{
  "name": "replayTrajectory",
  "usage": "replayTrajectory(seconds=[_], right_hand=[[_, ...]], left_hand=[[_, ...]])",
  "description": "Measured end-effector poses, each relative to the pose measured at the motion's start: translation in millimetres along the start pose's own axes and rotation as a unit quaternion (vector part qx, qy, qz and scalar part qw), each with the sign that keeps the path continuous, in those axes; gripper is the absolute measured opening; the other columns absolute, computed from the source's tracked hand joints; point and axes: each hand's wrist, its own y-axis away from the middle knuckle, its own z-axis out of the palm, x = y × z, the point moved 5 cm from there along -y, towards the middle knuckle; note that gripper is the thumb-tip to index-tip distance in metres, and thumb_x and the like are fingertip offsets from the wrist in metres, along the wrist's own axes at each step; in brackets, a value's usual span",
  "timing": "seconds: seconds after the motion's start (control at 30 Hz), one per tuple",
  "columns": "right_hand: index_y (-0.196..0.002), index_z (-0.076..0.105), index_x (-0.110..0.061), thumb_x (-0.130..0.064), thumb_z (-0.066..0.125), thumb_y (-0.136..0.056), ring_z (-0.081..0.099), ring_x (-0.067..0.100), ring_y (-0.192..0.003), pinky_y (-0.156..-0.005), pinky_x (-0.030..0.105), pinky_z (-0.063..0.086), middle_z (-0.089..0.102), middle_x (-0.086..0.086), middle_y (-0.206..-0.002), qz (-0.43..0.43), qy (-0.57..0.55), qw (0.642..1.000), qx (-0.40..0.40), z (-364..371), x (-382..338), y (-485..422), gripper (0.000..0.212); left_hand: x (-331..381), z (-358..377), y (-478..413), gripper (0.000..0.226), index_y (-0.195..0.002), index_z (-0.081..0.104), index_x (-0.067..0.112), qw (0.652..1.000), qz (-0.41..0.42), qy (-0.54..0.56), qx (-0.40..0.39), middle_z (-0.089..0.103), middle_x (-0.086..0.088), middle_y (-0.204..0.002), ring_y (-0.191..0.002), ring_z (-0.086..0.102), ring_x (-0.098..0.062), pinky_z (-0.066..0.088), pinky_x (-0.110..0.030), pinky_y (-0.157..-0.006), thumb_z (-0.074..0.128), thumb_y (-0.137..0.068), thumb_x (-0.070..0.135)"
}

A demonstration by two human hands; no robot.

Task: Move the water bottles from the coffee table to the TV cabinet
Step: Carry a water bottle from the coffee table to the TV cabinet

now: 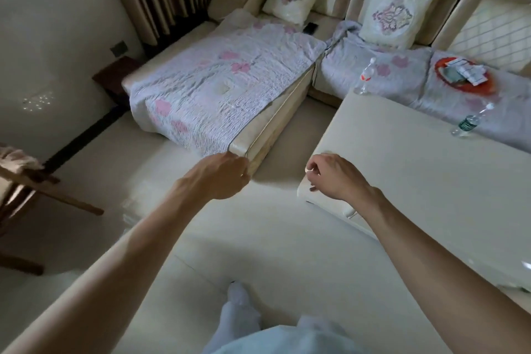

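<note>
Two bottles are standing on the coffee table: a red-label bottle at its far corner and a green-label bottle along the far edge, well apart. Neither is being touched, so the whole job seems to be waiting. The left hand and right hand are hovering loosely curled, holding nothing. The TV cabinet is not showing.

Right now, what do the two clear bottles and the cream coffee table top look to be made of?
Red-labelled clear bottle and green-labelled clear bottle: likely thin transparent plastic, since the quilt shows through them, with white caps. Cream coffee table top: smooth and slightly glossy, with rounded edges; stone, lacquer or glass cannot be told.
</note>
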Motion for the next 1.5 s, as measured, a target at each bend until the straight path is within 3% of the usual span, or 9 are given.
replayTrajectory(seconds=[0.27, 0.37, 0.5, 0.7, 0.87, 1.2, 1.37, 1.5], right_hand=[[-0.091, 0.06, -0.019, -0.022, 0.047, -0.091, 0.06, 0.021, -0.093, -0.07, 0.028, 0.038, 0.066, 0.0, -0.101, 0.087, 0.02, 0.995, 0.032, -20, 2, -68, 0.013], [-0.088, 0.059, -0.019, -0.023, 0.047, -0.092, 0.065, 0.018, -0.08, -0.07, 0.03, 0.043, 0.065, -0.003, -0.099, 0.109, -0.003, 0.993, 0.047, -32, 12, -96, 0.014], [-0.098, 0.065, -0.017, -0.023, 0.048, -0.092, 0.061, 0.021, -0.095, -0.076, 0.029, 0.045, 0.066, -0.001, -0.103, 0.121, -0.007, 0.99, 0.07, -49, 33, -149, 0.018], [-0.095, 0.065, -0.018, -0.022, 0.048, -0.091, 0.06, 0.021, -0.098, -0.075, 0.028, 0.042, 0.066, -0.001, -0.106, 0.116, -0.037, 0.99, 0.076, -84, 67, -240, 0.018], [-0.096, 0.068, -0.013, -0.02, 0.048, -0.091, 0.061, 0.024, -0.097, -0.078, 0.031, 0.046, 0.068, 0.002, -0.106, 0.127, -0.024, 0.988, 0.088, -129, 98, -304, 0.022], [-0.1, 0.067, -0.014, -0.021, 0.047, -0.092, 0.06, 0.026, -0.102, -0.084, 0.033, 0.048, 0.067, 0.003, -0.109, 0.201, -0.012, 0.974, 0.105, -171, 157, -415, 0.023], [-0.1, 0.066, -0.015, -0.022, 0.048, -0.092, 0.06, 0.024, -0.101, -0.074, 0.028, 0.04, 0.067, 0.002, -0.106, 0.251, -0.008, 0.959, 0.129, -190, 176, -453, 0.021], [-0.1, 0.066, -0.017, -0.025, 0.048, -0.091, 0.061, 0.023, -0.1, -0.077, 0.03, 0.044, 0.067, 0.0, -0.106, 0.297, -0.01, 0.946, 0.127, -200, 196, -469, 0.022]], left_hand=[[-57, -46, -103, 0.032, -0.112, 0.063, 0.013, 0.996, 0.068, -0.046, -0.032, 0.069, -0.009, -0.111, -0.098, 0.067, -0.03, 0.055, -0.039, -0.082, 0.044, -0.099, 0.035], [-55, -62, -144, 0.034, -0.114, 0.063, 0.013, 0.994, 0.09, -0.049, -0.042, 0.068, -0.012, -0.115, -0.102, 0.065, -0.032, 0.053, -0.039, -0.086, 0.044, -0.099, 0.036], [-46, -82, -202, 0.034, -0.114, 0.064, 0.012, 0.991, 0.122, -0.049, -0.025, 0.07, -0.011, -0.112, -0.099, 0.067, -0.03, 0.054, -0.039, -0.086, 0.044, -0.1, 0.036], [-55, -117, -301, 0.034, -0.116, 0.063, 0.014, 0.99, 0.119, -0.069, -0.044, 0.07, -0.007, -0.111, -0.094, 0.068, -0.024, 0.052, -0.032, -0.077, 0.044, -0.101, 0.038], [-59, -160, -383, 0.033, -0.118, 0.062, 0.013, 0.991, 0.123, -0.049, 0.004, 0.072, -0.005, -0.107, -0.088, 0.07, -0.021, 0.048, -0.026, -0.068, 0.045, -0.101, 0.036], [-56, -187, -542, 0.033, -0.113, 0.062, 0.012, 0.977, 0.193, -0.088, -0.031, 0.07, -0.009, -0.108, -0.094, 0.068, -0.026, 0.054, -0.035, -0.079, 0.044, -0.1, 0.036], [-42, -209, -623, 0.032, -0.11, 0.063, 0.011, 0.964, 0.252, -0.08, -0.037, 0.071, -0.009, -0.106, -0.094, 0.068, -0.027, 0.056, -0.039, -0.084, 0.045, -0.1, 0.035], [-23, -219, -663, 0.032, -0.11, 0.063, 0.009, 0.949, 0.301, -0.082, -0.055, 0.07, -0.01, -0.104, -0.094, 0.068, -0.027, 0.055, -0.04, -0.086, 0.045, -0.1, 0.034]])
